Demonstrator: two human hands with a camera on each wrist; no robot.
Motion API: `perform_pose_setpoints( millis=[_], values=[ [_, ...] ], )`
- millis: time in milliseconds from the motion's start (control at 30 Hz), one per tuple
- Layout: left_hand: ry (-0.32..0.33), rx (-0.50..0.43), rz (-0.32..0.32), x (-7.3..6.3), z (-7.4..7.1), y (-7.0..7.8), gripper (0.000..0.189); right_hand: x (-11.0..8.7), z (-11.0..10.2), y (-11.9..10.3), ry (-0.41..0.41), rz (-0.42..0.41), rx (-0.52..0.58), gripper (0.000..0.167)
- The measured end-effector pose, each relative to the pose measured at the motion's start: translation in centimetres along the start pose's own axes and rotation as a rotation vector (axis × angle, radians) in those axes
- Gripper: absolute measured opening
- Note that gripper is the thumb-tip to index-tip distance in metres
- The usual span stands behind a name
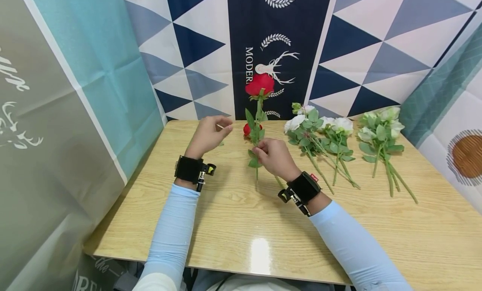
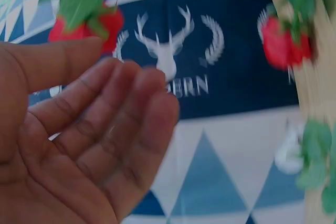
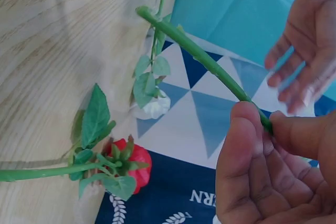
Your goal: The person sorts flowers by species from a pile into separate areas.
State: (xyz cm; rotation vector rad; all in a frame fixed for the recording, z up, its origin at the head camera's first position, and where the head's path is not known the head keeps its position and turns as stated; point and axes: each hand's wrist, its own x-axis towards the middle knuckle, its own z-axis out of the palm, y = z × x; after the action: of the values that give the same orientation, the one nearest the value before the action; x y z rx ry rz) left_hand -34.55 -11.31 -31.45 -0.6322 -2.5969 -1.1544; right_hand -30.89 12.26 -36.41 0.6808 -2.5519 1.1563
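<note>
My right hand (image 1: pixel 276 157) pinches a red rose (image 1: pixel 260 85) by its green stem (image 3: pixel 205 59), between thumb and fingers. The rose stands upright over the table, bloom at the top, the cut end of its stem pointing down. To the left of it, my left hand (image 1: pixel 208 136) holds nothing; its fingers are loosely bent, palm turned toward the flower. A second red rose (image 3: pixel 137 166) lies on the table behind the held one, partly covered by its leaves in the head view. Beyond my left hand lies a white flower (image 3: pixel 155 106), mostly hidden in the head view.
Several white flowers lie to the right on the wooden table (image 1: pixel 226 224): a pair of bunches (image 1: pixel 320 132) and another bunch (image 1: pixel 382 132) farther right, stems pointing toward me. Patterned cloth (image 1: pixel 199 44) hangs along the back and sides of the table.
</note>
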Motion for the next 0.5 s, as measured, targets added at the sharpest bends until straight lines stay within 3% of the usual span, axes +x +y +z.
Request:
perform_pose_setpoints(
  millis=[167, 300, 400, 500],
  values=[
    [0.068, 0.063, -0.092, -0.5, -2.0, -1.7, 0.025, 0.1, 0.3, 0.7, -0.005, 0.044, -0.018, 0.021],
    [0.107, 0.069, -0.118, -1.0, -3.4, -3.1, 0.023, 0.1, 0.3, 1.2, -0.038, 0.105, -0.062, 0.032],
    [0.110, 0.097, -0.159, -1.2, -3.9, -4.1, 0.024, 0.0, 0.3, 1.7, -0.081, 0.155, -0.073, 0.033],
    [0.092, 0.136, -0.246, -1.5, -4.0, -4.9, 0.024, -0.1, 0.5, 2.1, -0.124, 0.187, -0.068, 0.031]
  ],
)
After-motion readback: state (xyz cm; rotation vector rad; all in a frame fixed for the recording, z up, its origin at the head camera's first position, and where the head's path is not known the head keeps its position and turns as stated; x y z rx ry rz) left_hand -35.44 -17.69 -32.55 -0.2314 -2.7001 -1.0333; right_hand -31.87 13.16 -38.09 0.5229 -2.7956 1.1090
